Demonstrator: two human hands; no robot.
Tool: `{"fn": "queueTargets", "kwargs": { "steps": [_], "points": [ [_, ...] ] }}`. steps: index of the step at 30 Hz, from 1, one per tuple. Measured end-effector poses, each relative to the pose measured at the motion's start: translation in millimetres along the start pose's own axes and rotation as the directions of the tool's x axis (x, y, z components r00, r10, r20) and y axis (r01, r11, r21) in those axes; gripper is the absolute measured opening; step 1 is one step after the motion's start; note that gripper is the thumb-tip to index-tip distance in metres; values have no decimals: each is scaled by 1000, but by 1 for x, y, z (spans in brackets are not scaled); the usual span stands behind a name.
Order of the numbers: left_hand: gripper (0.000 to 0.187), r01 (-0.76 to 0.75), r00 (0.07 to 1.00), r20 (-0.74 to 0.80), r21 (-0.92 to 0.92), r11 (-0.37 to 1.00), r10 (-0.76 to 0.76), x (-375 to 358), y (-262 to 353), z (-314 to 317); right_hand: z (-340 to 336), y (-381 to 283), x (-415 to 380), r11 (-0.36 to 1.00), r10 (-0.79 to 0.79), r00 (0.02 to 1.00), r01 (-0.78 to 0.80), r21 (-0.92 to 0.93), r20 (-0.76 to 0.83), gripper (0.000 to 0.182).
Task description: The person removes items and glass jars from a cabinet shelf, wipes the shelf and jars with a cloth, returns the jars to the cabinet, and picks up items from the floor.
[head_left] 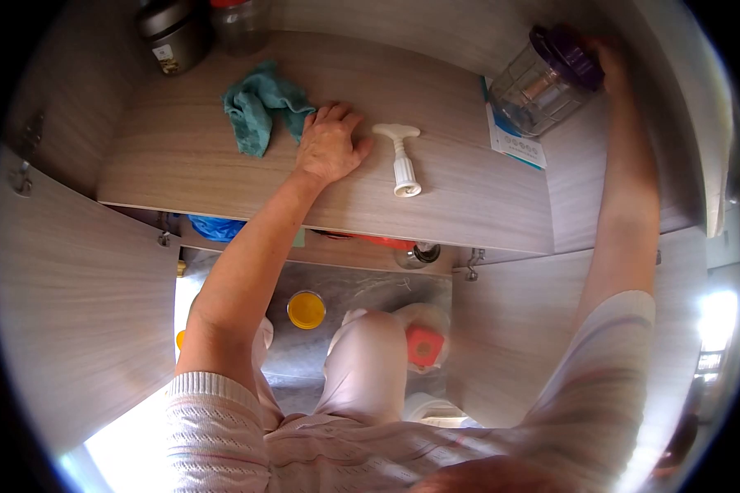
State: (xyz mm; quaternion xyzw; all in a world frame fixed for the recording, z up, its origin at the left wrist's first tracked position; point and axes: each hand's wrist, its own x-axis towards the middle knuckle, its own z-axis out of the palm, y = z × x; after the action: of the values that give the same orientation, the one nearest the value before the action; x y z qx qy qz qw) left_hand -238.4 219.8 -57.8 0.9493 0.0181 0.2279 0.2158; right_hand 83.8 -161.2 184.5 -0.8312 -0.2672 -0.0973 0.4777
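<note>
My left hand [330, 146] lies on the wooden shelf [456, 148], fingers spread and partly curled, holding nothing. Just left of it is a crumpled teal cloth [259, 107], its edge right at my fingers. To the hand's right lies a white plastic tool with a T-shaped handle and a ribbed, hollow end [403, 164]. At the shelf's right end, my right hand [610, 70] is closed on a tilted clear container with a purple lid [543, 82]; most of its fingers are hidden behind the lid. Beneath the container sits a white and teal booklet [514, 140].
A dark canister [171, 37] and a red-lidded jar [240, 25] stand at the back left. Cabinet doors hang open at left [82, 304] and right [543, 320]. A lower shelf holds a blue bag [215, 228]. Below are a yellow-topped jar [307, 310] and a red item [424, 347].
</note>
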Motion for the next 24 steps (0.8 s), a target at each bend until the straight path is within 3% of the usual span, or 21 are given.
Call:
{"fn": "queueTargets", "kwargs": {
  "steps": [1,3,4,6,7,9,10,12,13,14,15,17,20,23,24],
  "points": [
    [42,-2,1000,-3,4,1000,2,0,0,1,4,-29,-26,983,-72,983,41,180,171,22],
    [42,-6,1000,-9,13,1000,6,0,-1,2,10,-26,-23,978,-85,993,66,199,86,23],
    [42,-10,1000,-17,12,1000,10,0,-1,2,13,5,5,999,-33,986,39,35,-166,23],
    [41,-19,999,-32,9,1000,19,1,-2,2,17,14,13,930,-173,885,3,-367,-433,23],
    [41,-23,999,-38,7,1000,23,1,-2,4,22,0,-3,803,-323,852,16,-596,-412,23],
    [41,-28,998,-55,-3,1000,27,0,-3,5,54,-27,-47,744,-439,821,104,-660,-366,24],
    [41,-22,999,-42,-1,1000,22,1,-4,4,82,-45,-78,811,-394,857,153,-564,-333,27],
    [41,-11,1000,-7,4,1000,11,1,-4,4,166,-87,-151,975,-36,994,13,-223,-100,34],
    [41,-21,1000,-20,3,1000,21,1,-3,6,204,-104,-182,973,103,990,-81,-214,96,38],
    [42,-31,999,-35,7,1000,31,0,-5,8,236,-108,-210,908,-1,976,93,-409,218,50],
    [42,-37,998,-53,15,999,38,1,-6,7,256,-116,-225,897,194,883,16,-441,427,53],
    [41,-40,998,-52,14,999,40,1,-7,6,282,-124,-238,773,262,847,104,-626,463,51],
    [40,-31,998,-47,20,999,31,-1,-6,6,295,-103,-233,739,317,836,78,-669,448,49],
    [39,-22,998,-59,13,1000,22,0,-5,6,283,-88,-230,785,254,858,86,-613,447,48],
    [39,-22,998,-61,7,1000,22,0,-5,6,272,-91,-227,818,310,842,1,-575,442,49]
  ]
}}
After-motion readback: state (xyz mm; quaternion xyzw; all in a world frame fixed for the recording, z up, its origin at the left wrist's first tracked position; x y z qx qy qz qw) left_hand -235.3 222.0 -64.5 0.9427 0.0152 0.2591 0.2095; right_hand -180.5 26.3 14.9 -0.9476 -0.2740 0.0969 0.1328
